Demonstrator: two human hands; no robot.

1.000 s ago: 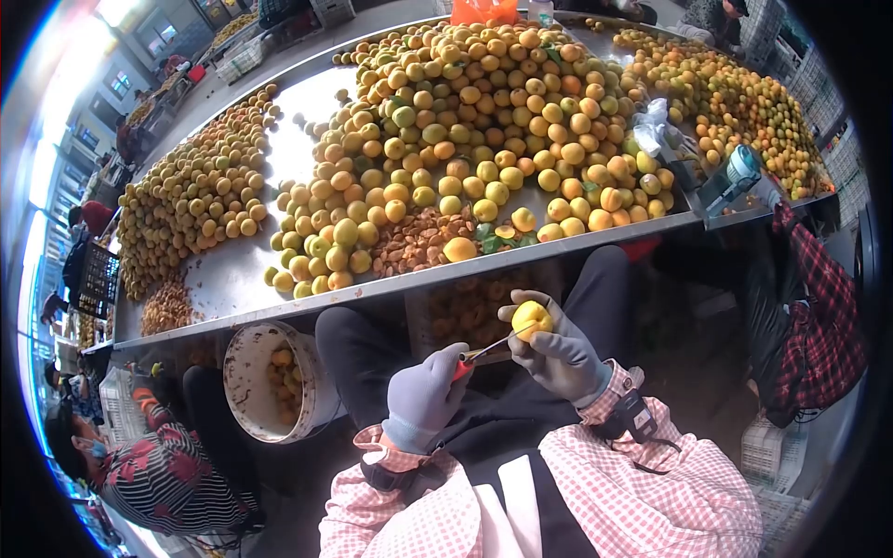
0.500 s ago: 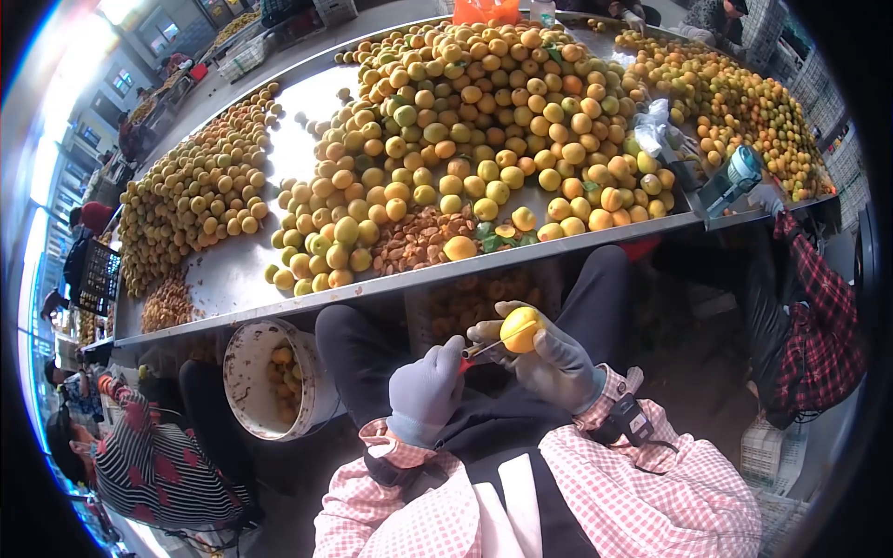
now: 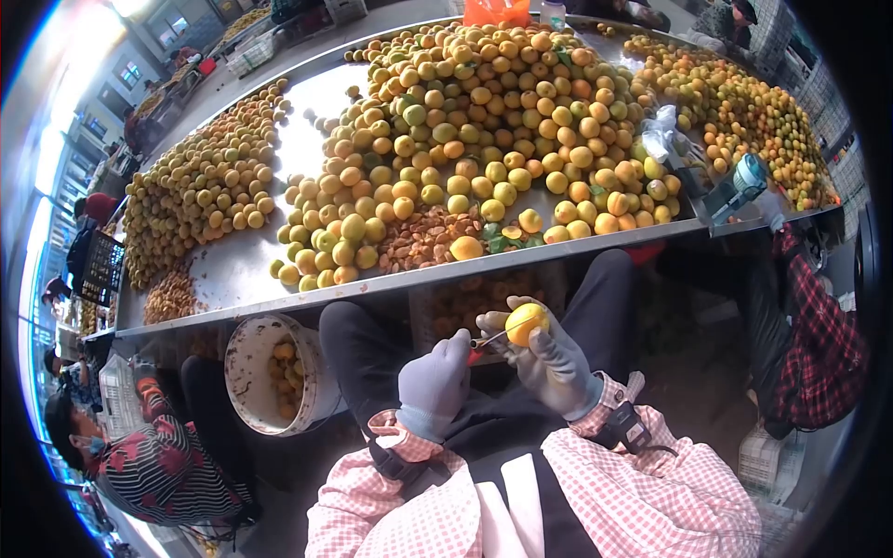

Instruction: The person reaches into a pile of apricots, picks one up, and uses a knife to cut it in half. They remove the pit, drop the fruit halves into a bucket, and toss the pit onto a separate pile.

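Both of my hands are gloved in grey and meet above my lap. My right hand [image 3: 561, 367] has its fingers wrapped round a yellow apricot [image 3: 531, 322], with a thin line across its skin. In my closed left hand [image 3: 433, 386] is a small knife [image 3: 481, 343] with a bit of red at the handle. Its thin blade reaches the apricot's left side; the grip is mostly hidden by my fingers. Beyond my hands, a metal table [image 3: 409, 279] carries a large heap of apricots [image 3: 484, 102] and a pile of brown pits [image 3: 428, 237].
A white bucket [image 3: 244, 372] with apricot pieces stands left of my knee. Under the table edge is a crate of apricot halves [image 3: 479, 302]. People sit on both sides, one in a striped top [image 3: 172, 465], another in red plaid [image 3: 819, 344]. A turquoise-topped container [image 3: 747, 177] stands at right.
The apricot and both hands have shifted slightly right and up in view, with the knife still against the fruit. The person at left has raised their head, and a white crate shows beside them.
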